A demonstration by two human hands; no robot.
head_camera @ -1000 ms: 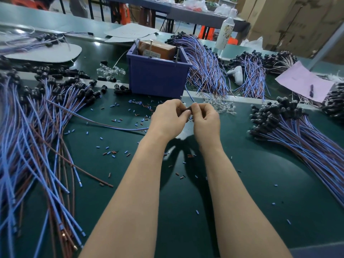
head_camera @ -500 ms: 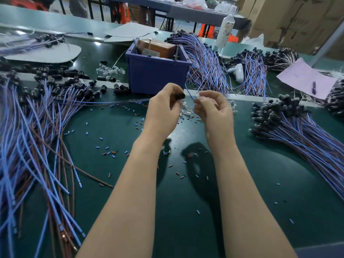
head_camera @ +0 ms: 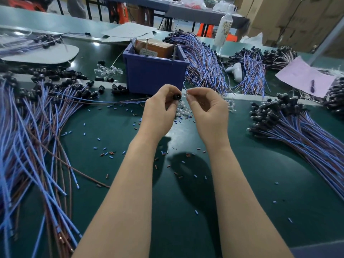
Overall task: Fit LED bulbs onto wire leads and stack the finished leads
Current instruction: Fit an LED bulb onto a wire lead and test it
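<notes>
Bin (head_camera: pixel 154 75) back-centre on table (head_camera: pixel 186 211); unfitted leads (head_camera: pixel 28 136) left; finished leads (head_camera: pixel 297 131) right; loose bulbs (head_camera: pixel 183 110) before bin.

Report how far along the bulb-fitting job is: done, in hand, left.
Done: a stack of leads on the right whose black sockets appear to carry bulbs. In hand: the left hand holds one lead's black socket while the right hand pinches a clear bulb at its mouth, apparently not yet seated. Left: the large spread of leads on the left and loose bulbs on the mat.

Bright overhead light; edges seem blurred.
</notes>
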